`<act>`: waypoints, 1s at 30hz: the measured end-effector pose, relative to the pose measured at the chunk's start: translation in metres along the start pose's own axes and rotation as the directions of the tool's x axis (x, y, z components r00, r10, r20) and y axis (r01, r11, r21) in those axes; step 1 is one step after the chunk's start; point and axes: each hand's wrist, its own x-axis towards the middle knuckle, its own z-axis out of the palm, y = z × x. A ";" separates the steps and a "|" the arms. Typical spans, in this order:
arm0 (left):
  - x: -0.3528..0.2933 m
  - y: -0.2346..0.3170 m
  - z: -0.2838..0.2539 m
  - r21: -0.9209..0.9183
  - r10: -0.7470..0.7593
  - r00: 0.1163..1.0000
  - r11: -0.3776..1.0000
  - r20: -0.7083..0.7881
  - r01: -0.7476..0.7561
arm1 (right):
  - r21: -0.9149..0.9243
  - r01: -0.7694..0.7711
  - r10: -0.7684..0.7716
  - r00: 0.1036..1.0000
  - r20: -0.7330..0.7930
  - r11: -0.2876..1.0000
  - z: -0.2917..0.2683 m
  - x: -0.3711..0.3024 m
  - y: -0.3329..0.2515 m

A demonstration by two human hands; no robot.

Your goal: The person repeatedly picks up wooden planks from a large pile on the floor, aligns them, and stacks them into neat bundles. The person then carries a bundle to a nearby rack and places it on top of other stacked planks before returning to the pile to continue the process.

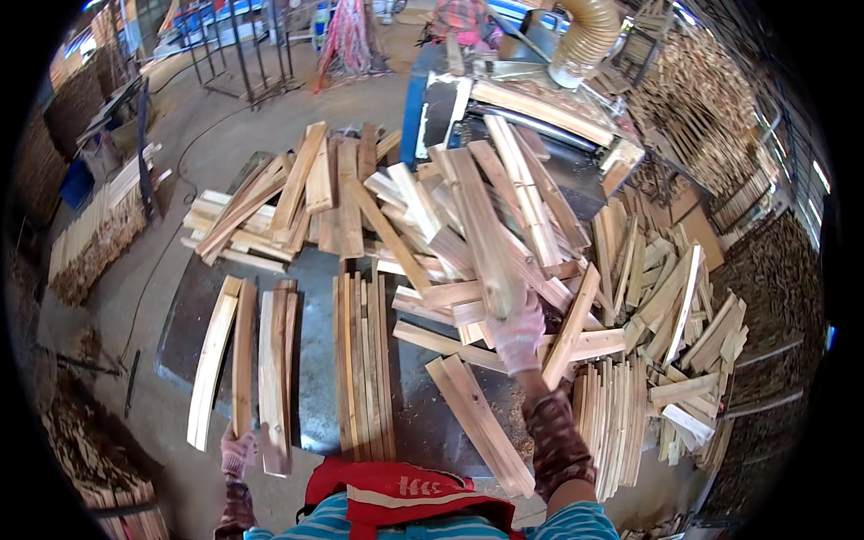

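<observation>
My right hand, in a pale glove, is closed round the near end of a long wooden board. That board points away from me over a jumbled heap of boards and is slightly blurred. At the table's near left edge, my gloved left hand grips the near end of a narrow wooden slat. Beside this slat lie a paler board on its left and a small stack of boards on its right. Closer to the middle stands a row of slats on edge.
Loose boards pile up across the table's far side. A single board lies near my right forearm, beside an upright bundle. Beyond the heap is a machine with a ribbed duct. More wood is stacked at left and right.
</observation>
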 end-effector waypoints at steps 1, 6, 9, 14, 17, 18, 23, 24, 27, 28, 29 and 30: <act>0.014 -0.005 -0.004 0.091 0.058 0.997 0.994 -0.042 -0.054 | -0.016 0.066 -0.068 0.995 -0.079 0.998 -0.002 -0.017 0.006; 0.040 -0.004 0.008 -0.051 0.405 0.910 0.911 -0.090 -0.410 | 0.155 0.045 -0.015 0.982 -0.189 0.987 0.021 -0.062 0.016; -0.025 0.089 0.142 -0.032 0.228 0.970 0.974 0.078 -0.226 | 0.433 -0.044 0.095 0.991 -0.097 0.900 0.037 -0.036 0.045; -0.046 0.111 0.267 -0.175 0.273 0.863 0.960 0.425 -0.218 | 0.330 -0.159 0.133 0.986 0.101 0.931 0.043 -0.004 0.049; -0.044 0.107 0.350 -0.332 0.190 0.828 0.943 0.527 -0.005 | 0.069 -0.086 0.082 0.995 0.057 0.994 0.046 -0.009 0.035; -0.055 0.116 0.377 -0.367 0.190 0.823 0.930 0.535 0.024 | 0.165 -0.217 0.171 0.951 0.258 0.962 0.036 -0.004 0.028; -0.041 0.128 0.483 -0.363 0.144 0.765 0.923 0.628 0.125 | 0.711 -0.338 0.164 0.939 0.303 0.617 0.016 -0.023 0.023; -0.035 0.128 0.499 -0.258 0.093 0.794 0.963 0.600 0.082 | 0.774 -0.296 0.149 0.955 0.257 0.560 0.011 -0.031 0.023; -0.029 0.136 0.509 0.101 -0.128 0.612 0.992 0.780 0.080 | 0.860 -0.105 0.123 0.991 0.050 0.500 0.005 -0.073 0.024; -0.023 0.131 0.505 0.098 -0.086 0.627 0.995 0.774 0.016 | 0.809 -0.063 0.087 0.996 0.014 0.584 0.002 -0.086 0.013; -0.035 0.132 0.499 -0.032 0.022 0.632 0.999 0.775 0.004 | 0.745 -0.036 0.071 0.997 -0.016 0.666 -0.001 -0.102 0.006; -0.055 0.139 0.487 -0.155 0.125 0.633 0.988 0.764 -0.008 | 0.673 -0.015 0.058 0.997 -0.042 0.740 -0.005 -0.116 -0.003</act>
